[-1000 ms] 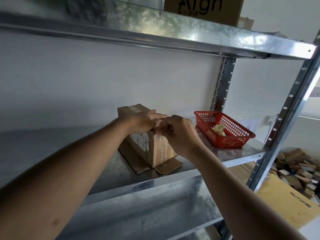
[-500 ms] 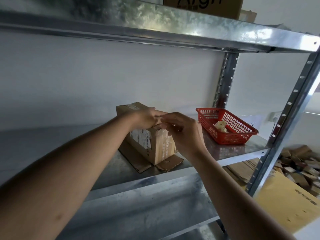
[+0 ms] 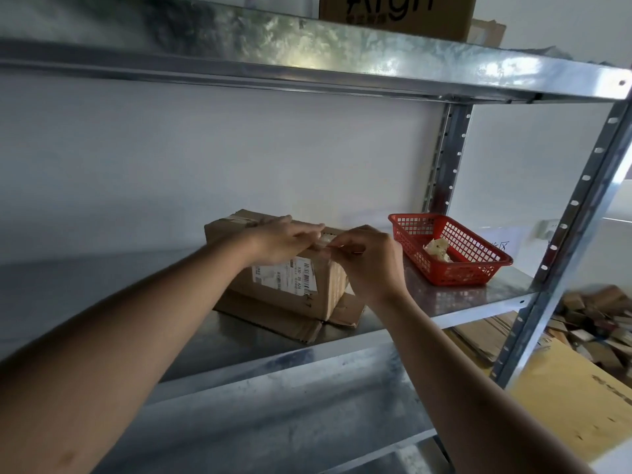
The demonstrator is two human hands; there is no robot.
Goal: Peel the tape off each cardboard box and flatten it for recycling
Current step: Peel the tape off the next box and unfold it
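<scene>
Small cardboard box point(image 3: 287, 268) sits on the metal shelf point(image 3: 455, 299), bottom flaps splayed out. My left hand point(image 3: 284, 239) lies flat on top, fingers straight, while my right hand point(image 3: 369, 258) pinches the tape point(image 3: 325, 239) at the top edge. Looks light and stiff; the tape's thin and probably tears easily. Red basket point(image 3: 451, 248) just to the right, white wall behind.
</scene>
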